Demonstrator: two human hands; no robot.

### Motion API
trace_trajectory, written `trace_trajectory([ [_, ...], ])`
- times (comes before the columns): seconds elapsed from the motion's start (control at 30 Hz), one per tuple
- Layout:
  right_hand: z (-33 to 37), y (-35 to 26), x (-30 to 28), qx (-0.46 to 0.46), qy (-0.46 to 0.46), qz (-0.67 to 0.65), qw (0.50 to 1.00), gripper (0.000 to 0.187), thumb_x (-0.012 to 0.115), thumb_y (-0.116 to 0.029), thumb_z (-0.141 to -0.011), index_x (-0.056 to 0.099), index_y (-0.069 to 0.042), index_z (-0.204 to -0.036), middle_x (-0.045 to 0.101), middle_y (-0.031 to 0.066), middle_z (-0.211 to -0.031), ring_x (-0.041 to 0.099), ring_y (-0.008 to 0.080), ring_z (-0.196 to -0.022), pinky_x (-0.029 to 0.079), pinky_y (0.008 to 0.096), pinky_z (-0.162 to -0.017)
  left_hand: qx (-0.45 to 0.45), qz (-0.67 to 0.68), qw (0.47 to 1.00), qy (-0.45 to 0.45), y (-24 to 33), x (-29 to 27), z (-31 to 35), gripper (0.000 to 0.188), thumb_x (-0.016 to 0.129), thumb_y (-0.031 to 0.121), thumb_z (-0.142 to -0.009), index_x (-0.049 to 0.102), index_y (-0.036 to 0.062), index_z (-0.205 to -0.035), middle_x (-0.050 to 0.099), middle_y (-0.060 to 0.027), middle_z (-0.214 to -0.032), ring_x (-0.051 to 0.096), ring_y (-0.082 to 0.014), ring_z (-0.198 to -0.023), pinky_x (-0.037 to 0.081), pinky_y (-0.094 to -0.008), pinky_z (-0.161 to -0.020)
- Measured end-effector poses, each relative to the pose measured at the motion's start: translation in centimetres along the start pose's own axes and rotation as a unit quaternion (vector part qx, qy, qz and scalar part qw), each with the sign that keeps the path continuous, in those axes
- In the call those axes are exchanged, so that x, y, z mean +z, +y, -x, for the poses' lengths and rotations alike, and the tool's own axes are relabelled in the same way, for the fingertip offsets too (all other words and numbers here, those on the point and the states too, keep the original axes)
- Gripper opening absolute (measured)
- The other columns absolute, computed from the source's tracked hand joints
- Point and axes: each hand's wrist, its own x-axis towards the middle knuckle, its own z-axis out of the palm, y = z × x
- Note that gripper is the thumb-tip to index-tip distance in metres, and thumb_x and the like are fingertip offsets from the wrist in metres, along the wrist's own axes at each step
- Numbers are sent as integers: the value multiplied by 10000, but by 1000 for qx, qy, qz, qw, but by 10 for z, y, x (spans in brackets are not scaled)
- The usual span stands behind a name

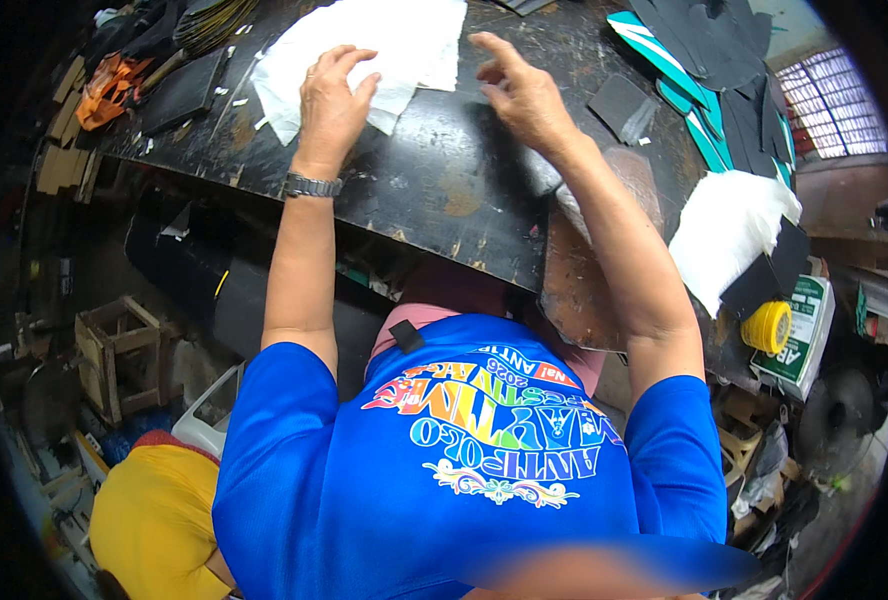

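Note:
White sheets [384,40] of thin, cloth-like material lie in a loose stack on the dark, worn tabletop [444,190]. My left hand [332,108], with a metal watch on its wrist, is over the near left part of these sheets. Its fingers are bent but apart, and nothing shows between them; I cannot tell if the fingertips touch the sheet. My right hand [526,100] hovers by the sheets' right edge, index finger stretched out and thumb apart, holding nothing. A dark grey rectangular pad [622,108] lies to its right.
Black and teal cut pieces [694,90] pile up at the far right. Nearer are more white sheets [729,235], a yellow tape roll [766,327] and a green-white box [802,335]. An orange plastic bag [112,90] sits far left. A person in yellow [154,510] is at lower left, near a wooden stool [119,355].

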Motion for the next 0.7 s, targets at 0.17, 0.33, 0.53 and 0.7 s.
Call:
trace_trajectory([
  [0.17,-22,-29,57,-135,-68,20,988,754,522,30,-874,393,-221,-1573,662,193,-1321,613,355,-1256,438,459,-1120,-89,-99,987,-86,-57,-29,7,419,778,255,-866,713,136,-1262,672,-115,-1311,628,-313,-1215,472,-468,-1062],
  [0.33,-30,-32,92,-133,-149,93,975,760,506,61,-853,420,-203,-1560,658,205,-1303,581,347,-1295,315,616,-1168,-119,-55,988,-77,-73,-40,24,318,799,273,-868,776,84,-1123,732,-124,-1191,698,-310,-1092,536,-391,-970],
  [0.53,-20,-17,83,-168,-85,104,977,518,584,-22,-919,575,-146,-1422,722,139,-1176,629,330,-1147,384,461,-1112,-125,-45,990,-50,-72,-45,31,286,791,321,-883,803,78,-1033,758,-111,-1107,726,-295,-1011,552,-381,-901],
  [0.7,-10,-11,56,-80,-1,40,996,400,703,-110,-900,711,-230,-1281,759,91,-1029,673,267,-1007,518,432,-944,-125,-34,991,-28,-77,-39,32,307,767,368,-895,799,88,-1018,742,-121,-1085,706,-340,-990,545,-429,-870],
])
